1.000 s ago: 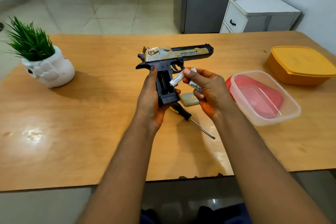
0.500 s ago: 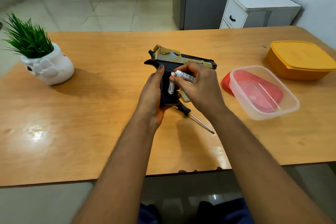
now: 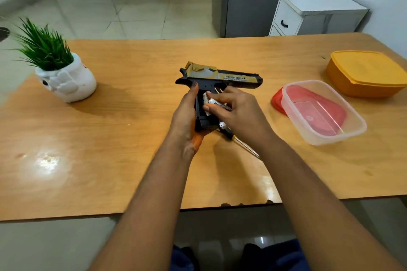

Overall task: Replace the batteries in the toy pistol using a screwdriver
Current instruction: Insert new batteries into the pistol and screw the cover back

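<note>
Head view shows my right hand [image 3: 237,110] has moved from mid-air onto the black-and-gold plastic toy pistol [image 3: 217,77], now pinching white cylindrical batteries [image 3: 217,104] into its open grip over the worktop [image 3: 110,138], left hand [image 3: 187,114] clasping it, so loading has begun.

Black toy pistol [image 3: 217,82] with gold-patterned slide; white batteries [image 3: 214,103]; orange container [image 3: 365,73]; red lid [image 3: 278,101]; wood-grain counter [image 3: 110,138].
</note>
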